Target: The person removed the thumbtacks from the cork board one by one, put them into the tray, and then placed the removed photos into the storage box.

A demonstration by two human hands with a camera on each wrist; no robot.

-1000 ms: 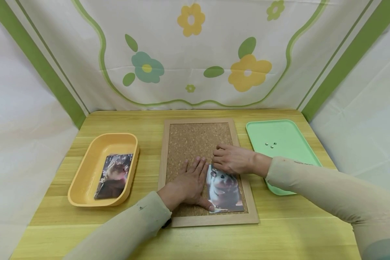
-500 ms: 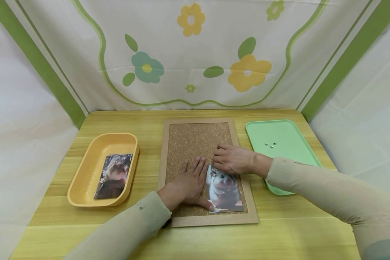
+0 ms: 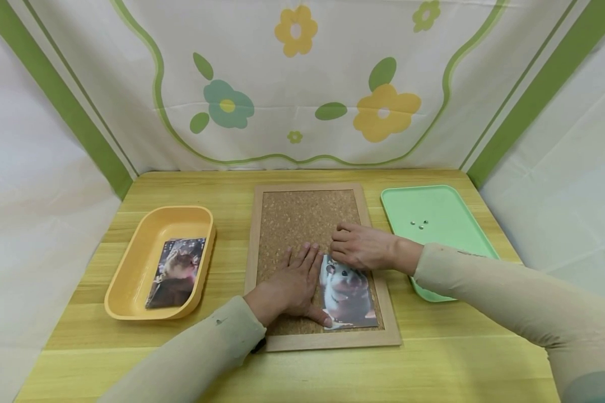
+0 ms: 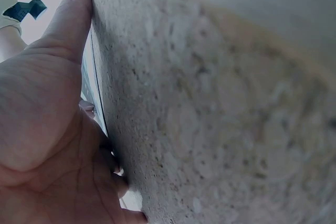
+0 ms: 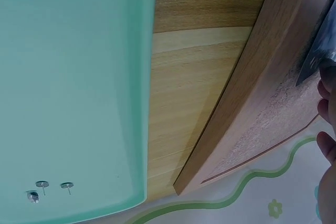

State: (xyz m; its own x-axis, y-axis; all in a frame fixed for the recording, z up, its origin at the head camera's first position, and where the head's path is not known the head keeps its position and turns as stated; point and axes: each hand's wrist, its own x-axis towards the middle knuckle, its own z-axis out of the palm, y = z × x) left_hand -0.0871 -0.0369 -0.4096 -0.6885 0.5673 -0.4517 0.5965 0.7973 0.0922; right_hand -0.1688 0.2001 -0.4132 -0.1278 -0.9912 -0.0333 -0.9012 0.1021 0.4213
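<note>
A corkboard (image 3: 310,210) in a wooden frame lies on the table. On its near right part lies a photo (image 3: 350,299) of a pale, furry, big-eared animal. My left hand (image 3: 291,288) rests with spread fingers on the cork beside the photo, its thumb at the photo's lower left corner. In the left wrist view the thumb (image 4: 68,22) stretches along the cork surface (image 4: 173,103). My right hand (image 3: 360,246) has curled fingers at the photo's top edge. In the right wrist view its fingertips (image 5: 328,74) touch near a photo corner. Anything between them is hidden.
To the left stands an orange tray (image 3: 123,268) holding photos (image 3: 178,271), the top one of a furry animal. A green tray (image 3: 446,210) at the right bears several silver thumbtacks (image 5: 66,185). The right forearm crosses over this tray. A flowered curtain (image 3: 262,145) hangs behind the table.
</note>
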